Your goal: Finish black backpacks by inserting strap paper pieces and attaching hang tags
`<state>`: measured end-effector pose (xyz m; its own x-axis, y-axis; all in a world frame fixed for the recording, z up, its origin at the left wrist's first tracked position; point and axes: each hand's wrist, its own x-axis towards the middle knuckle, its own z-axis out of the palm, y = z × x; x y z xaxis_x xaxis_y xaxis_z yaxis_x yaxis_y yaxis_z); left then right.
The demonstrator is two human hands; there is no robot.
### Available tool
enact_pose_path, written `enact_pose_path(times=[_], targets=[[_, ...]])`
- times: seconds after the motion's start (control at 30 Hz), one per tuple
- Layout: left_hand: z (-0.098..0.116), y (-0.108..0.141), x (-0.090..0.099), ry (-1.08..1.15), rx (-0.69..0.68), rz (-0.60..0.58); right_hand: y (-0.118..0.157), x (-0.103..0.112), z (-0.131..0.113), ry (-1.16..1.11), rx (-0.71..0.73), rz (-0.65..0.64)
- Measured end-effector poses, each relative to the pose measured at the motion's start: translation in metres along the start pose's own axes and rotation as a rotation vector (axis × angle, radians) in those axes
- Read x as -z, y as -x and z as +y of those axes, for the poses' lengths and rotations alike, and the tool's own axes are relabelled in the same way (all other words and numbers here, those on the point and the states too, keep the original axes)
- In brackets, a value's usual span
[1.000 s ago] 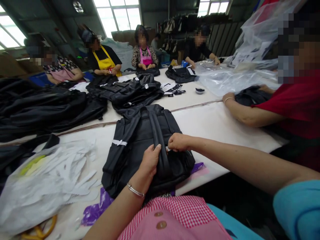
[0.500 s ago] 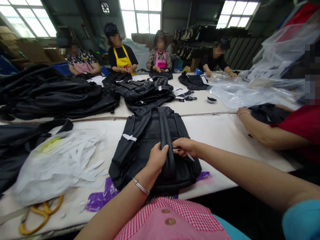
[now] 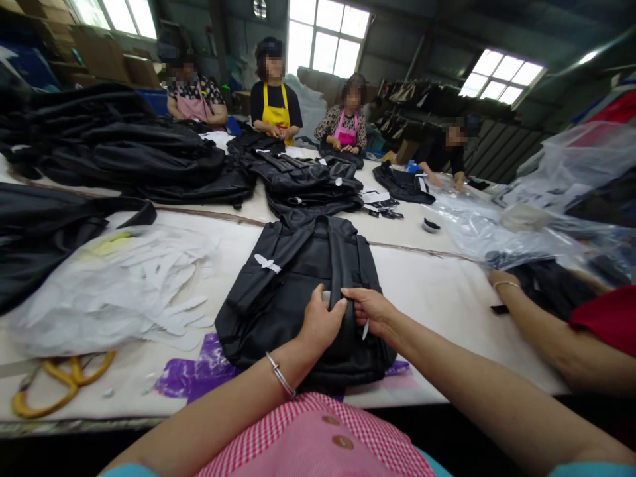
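I see the black backpack [image 3: 293, 291] lying flat on the white table [image 3: 437, 298], straight in front of the wearer, its straps facing up and its bottom end at the near edge. The left hand [image 3: 322, 321] grasps the right-hand strap [image 3: 338, 252], thumb laid over the top, and a small pale bit shows by its fingers. The right hand [image 3: 375, 311] is at the same strap from the other side, fingertips drawn together near the left thumb. It pinches a white slip [image 3: 366, 329], whose end hangs below the fingers; I can't tell whether the pale bit at the left hand belongs to it. On the left-hand strap I have a white tag [image 3: 267, 264] in view.

To the left I see a clear bag [image 3: 124, 298] full of white strips, with yellow-handled scissors [image 3: 75, 372] just on its near side. Purple plastic [image 3: 199, 371] shows beside and beneath the backpack's near end.

Far left, a large pile of black bags [image 3: 139, 146] fills the table; a smaller pile [image 3: 308, 179] sits beyond the backpack. At my right, a co-worker in a red sleeve [image 3: 609, 324] has a hand [image 3: 504, 279] on dark fabric. Four people work along the far side.
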<state>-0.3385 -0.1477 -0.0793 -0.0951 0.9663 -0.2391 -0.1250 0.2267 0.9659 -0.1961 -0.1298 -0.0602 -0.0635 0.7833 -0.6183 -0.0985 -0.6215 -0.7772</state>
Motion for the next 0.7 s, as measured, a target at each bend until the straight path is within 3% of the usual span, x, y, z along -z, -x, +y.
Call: enact_pose_path(times=[0.2,0.3,0.47,0.6,0.7], targets=[[-0.003,0.016,0.007,0.291,0.253,-0.144,-0.003,0.005,0.003,-0.108,0.018,-0.035],[0.002,0.019,0.002,0.338,0.242,-0.203,-0.005,0.004,0.003,-0.106,0.008,-0.038],[0.002,0.016,-0.003,0.306,0.217,-0.166,0.007,0.006,-0.013,0.014,-0.018,-0.066],[-0.003,0.010,0.000,0.323,0.237,-0.185,0.021,0.021,-0.028,0.209,-0.056,-0.164],[-0.006,0.008,0.002,0.314,0.239,-0.198,0.024,0.032,-0.031,0.352,-0.004,-0.154]])
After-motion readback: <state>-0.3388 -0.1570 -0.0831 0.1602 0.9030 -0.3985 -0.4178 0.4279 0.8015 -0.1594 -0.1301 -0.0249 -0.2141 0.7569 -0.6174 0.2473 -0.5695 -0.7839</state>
